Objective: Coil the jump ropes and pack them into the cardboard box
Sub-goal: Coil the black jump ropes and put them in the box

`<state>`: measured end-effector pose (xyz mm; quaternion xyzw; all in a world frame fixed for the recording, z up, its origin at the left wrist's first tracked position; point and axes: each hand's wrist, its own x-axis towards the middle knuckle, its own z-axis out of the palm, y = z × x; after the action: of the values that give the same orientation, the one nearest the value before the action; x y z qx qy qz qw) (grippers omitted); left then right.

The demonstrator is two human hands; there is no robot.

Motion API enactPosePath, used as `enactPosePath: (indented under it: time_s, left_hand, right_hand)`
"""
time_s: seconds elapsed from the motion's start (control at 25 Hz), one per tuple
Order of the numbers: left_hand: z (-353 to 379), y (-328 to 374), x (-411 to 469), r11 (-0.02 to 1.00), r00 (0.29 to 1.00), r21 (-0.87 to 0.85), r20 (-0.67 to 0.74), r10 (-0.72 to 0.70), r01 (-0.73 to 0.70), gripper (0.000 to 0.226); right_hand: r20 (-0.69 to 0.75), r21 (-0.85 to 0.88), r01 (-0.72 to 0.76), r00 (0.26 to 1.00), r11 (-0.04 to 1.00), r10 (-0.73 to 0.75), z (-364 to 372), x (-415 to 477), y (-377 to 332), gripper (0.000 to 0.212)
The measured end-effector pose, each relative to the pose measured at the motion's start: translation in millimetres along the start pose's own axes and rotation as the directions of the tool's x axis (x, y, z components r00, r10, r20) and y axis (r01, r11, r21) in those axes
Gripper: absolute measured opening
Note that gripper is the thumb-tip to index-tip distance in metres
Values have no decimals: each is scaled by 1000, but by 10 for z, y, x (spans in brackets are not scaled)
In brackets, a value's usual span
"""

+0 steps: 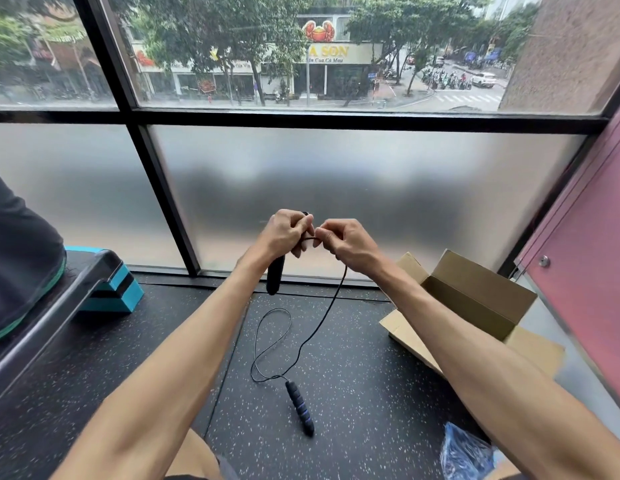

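Observation:
My left hand [287, 233] grips one black handle [274, 275] of a jump rope, held upright in front of the frosted window. My right hand [346, 242] pinches the thin black cord [324, 311] right beside the left hand. From there the cord hangs down to the floor, loops once, and ends at the second black handle with blue rings [300, 407], which lies on the dark speckled floor. The open cardboard box [475, 299] stands on the floor to the right, flaps spread out.
A black and teal step platform [104, 282] sits at the left with a dark bag on it. A blue plastic bag [466, 453] lies at the bottom right. A pink wall panel [585, 271] borders the right side, with the window frame straight ahead.

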<state>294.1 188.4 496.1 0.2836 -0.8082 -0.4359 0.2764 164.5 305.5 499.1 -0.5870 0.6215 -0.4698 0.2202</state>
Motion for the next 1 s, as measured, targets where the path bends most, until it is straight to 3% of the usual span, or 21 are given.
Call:
enactPosePath:
  time_s: [0.08,0.2,0.32,0.44,0.56,0.64,0.72,0.88,1.0]
  left_hand:
    - [-1,31,-62,998,988,-31,146,-58,63,42]
    - [-12,113,-122,967,958,-177,252,-138,186,44]
    - [-25,159,-149,927,940,-313,327,-102,209,42]
    - [-48,198,-119,794,915,-538,398,-57,284,46]
    - [-61,254,-70,610,929,-741,370,22,281,41]
    - [-53,305,-30,501,957,-842,277,82,200,38]
    - [-53,371,25,457,984,-882,164,69,115,36]
    - [-59,399,134,555,999,-831,-49,8,-45,30]
    - [1,333,152,784,969,-605,-245,-15,-141,27]
  right_hand:
    - [-66,-4,23,998,1000,-23,-28,52,-17,26]
    - [-143,4,30,989,1000,-29,-46,91,-17,22]
    - [-206,99,-12,978,995,32,-65,121,22,20]
    - [-238,280,-76,960,957,146,-93,132,101,16]
    - [-168,402,-156,956,902,240,-71,73,249,11]
    - [-63,443,-243,952,863,300,-18,-11,362,7]
    - [34,441,-329,936,835,351,42,-106,460,9]
    - [194,409,-459,888,789,417,121,-266,583,14]
    - [184,301,-402,914,865,361,132,-318,557,14]
